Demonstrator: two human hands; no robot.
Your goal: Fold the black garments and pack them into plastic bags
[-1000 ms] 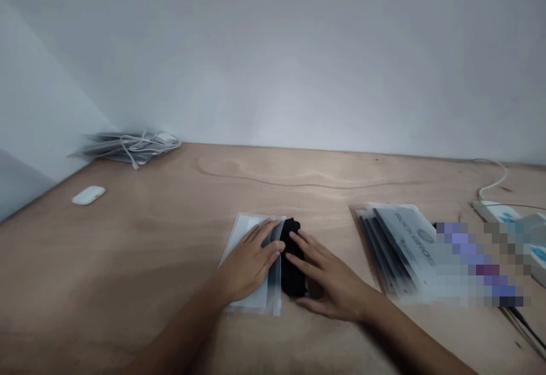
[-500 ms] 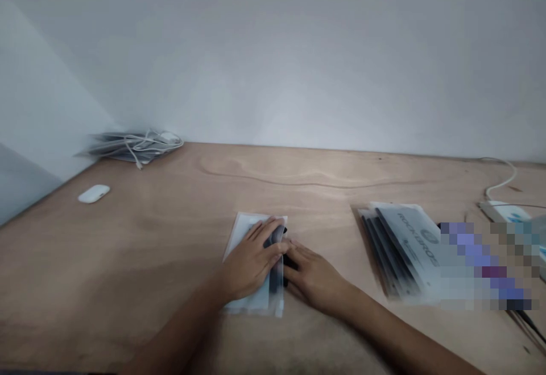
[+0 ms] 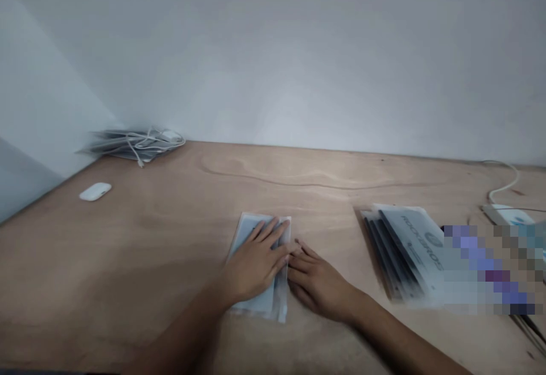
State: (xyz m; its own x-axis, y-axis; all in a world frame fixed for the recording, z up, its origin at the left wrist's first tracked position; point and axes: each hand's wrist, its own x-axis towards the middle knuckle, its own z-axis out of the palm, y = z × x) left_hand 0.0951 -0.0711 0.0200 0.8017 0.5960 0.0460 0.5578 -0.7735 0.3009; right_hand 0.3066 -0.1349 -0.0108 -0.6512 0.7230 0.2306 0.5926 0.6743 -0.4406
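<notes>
A clear plastic zip bag [image 3: 256, 305] lies flat on the wooden table, with a pale bluish-grey sheet or pouch inside. My left hand [image 3: 256, 264] rests palm down across it, fingers stretched and spread toward its upper right. At the bag's right edge is my right hand [image 3: 318, 281], its fingers bent and close together, the tips meeting the edge beside my left thumb. Those fingertips are partly hidden, though they seem to grip the bag's edge. The slider end of the zip shows at the bag's lower right corner.
To the right lies a fanned stack of printed plastic pouches [image 3: 409, 250], beside a blurred-out patch. A white power strip [image 3: 512, 214] and cable sit farther right. At left are a small white case [image 3: 95, 192] and a pile of grey bags with a white cable [image 3: 143, 144].
The black item that stuck out between the bag's right edge and my right hand no longer shows. My right fingers have closed up to the edge; my left hand stays on the bag.
</notes>
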